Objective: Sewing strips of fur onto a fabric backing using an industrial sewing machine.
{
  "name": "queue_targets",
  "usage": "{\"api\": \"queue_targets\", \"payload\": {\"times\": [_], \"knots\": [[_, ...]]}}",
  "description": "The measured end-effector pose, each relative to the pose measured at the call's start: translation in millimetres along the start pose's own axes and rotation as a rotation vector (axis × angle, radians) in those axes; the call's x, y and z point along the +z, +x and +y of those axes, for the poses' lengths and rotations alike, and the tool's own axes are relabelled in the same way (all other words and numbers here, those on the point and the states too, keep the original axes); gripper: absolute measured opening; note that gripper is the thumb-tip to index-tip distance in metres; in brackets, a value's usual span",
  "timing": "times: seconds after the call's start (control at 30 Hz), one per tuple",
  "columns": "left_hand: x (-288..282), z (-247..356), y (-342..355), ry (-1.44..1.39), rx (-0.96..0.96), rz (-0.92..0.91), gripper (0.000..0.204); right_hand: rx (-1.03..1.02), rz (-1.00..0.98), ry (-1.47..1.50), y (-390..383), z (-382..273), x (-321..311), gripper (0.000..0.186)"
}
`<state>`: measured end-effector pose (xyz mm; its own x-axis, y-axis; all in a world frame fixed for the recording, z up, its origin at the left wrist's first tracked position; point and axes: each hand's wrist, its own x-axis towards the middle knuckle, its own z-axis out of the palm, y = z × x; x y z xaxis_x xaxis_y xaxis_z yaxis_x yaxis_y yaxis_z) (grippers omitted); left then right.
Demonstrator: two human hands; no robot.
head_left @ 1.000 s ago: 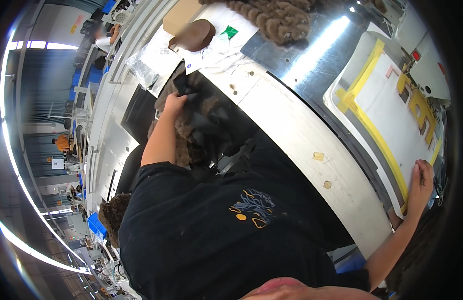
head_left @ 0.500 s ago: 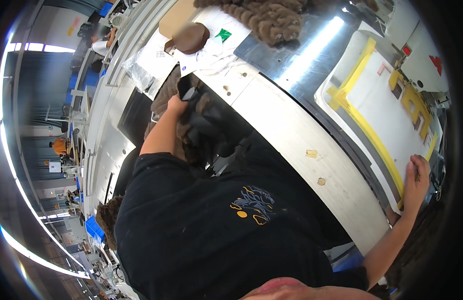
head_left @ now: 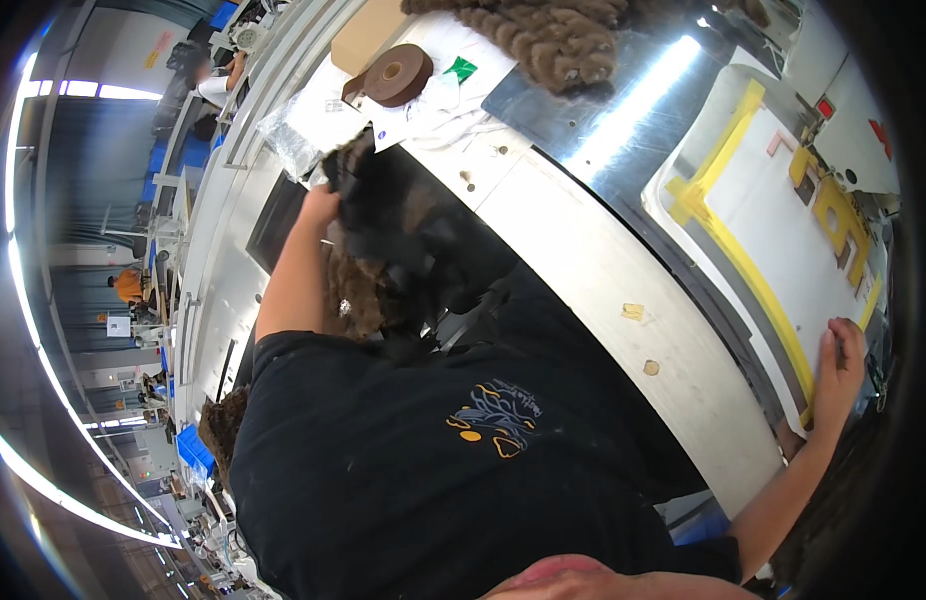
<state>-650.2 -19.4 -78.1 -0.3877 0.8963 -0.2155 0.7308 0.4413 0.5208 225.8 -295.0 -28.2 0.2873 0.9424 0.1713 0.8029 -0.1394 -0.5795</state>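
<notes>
My left hand [head_left: 324, 203] is closed on a dark garment piece [head_left: 413, 215] with brown fur and a black side, gathered over my lap in front of the table. The piece is partly blurred, and my fingertips are hidden. At the far right, my right hand [head_left: 844, 350] rests on the edge of a white board bordered with yellow tape [head_left: 748, 250], its fingers loosely bent and nothing visible in them. Yellow metal plates [head_left: 833, 225] of the sewing machine stand just beyond that hand.
A roll of brown tape [head_left: 398, 75] lies at the back of the white table [head_left: 583, 290], near a clear plastic bag [head_left: 291, 132]. Brown fur [head_left: 558, 45] covers part of the shiny metal plate [head_left: 623, 110]. Another person [head_left: 218, 85] sits at the far left.
My left hand has moved left and slightly toward me, turning the fur piece so more of its black side shows. My right hand stays on the board's edge.
</notes>
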Motion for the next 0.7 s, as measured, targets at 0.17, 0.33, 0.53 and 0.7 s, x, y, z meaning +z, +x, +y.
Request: {"api": "queue_targets", "payload": {"times": [0.17, 0.33, 0.53, 0.7], "knots": [[53.0, 5.5, -24.3, 0.462, -0.05, -0.007, 0.042, -0.011, 0.022, 0.024, -2.7, -1.2, -1.9, 0.017], [53.5, -2.1, -13.3, 0.29, -0.217, -0.182, 0.045, 0.008, -0.004, 0.0, -0.9, -5.2, -1.6, 0.018], [67.3, -21.9, -13.2, 0.565, -0.009, 0.028, 0.045, 0.002, 0.005, -0.017, -4.4, -5.9, -3.6, 0.018], [56.3, -49.1, 5.5, 0.411, -0.084, 0.052, 0.045, 0.03, -0.014, 0.027, -3.7, 0.2, -2.4, 0.019]]}}
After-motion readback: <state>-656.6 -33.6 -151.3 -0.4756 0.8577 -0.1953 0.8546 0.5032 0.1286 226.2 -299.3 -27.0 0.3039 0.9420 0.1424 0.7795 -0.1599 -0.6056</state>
